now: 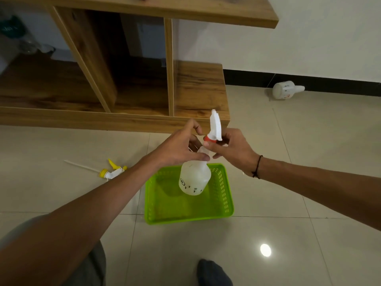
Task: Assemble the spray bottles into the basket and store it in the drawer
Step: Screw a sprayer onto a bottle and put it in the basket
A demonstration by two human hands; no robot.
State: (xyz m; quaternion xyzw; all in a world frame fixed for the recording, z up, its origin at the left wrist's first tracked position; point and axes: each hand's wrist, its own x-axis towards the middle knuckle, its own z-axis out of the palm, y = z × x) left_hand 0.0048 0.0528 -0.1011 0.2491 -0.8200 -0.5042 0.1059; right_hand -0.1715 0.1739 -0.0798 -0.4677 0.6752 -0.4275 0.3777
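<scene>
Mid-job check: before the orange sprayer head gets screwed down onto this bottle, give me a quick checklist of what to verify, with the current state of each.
1. Bottle held steady: ok, the left hand grips its neck, above the green basket.
2. Orange sprayer head in hand: ok, the right hand pinches its collar.
3. Collar seated and threaded on the neck: cannot tell, fingers hide the joint.
4. Dip tube inside the bottle: cannot tell.
5. Room in the basket: ok, nothing lies in it.
6. Second set ready: not ok, the yellow sprayer head and the other bottle lie apart on the floor.
</scene>
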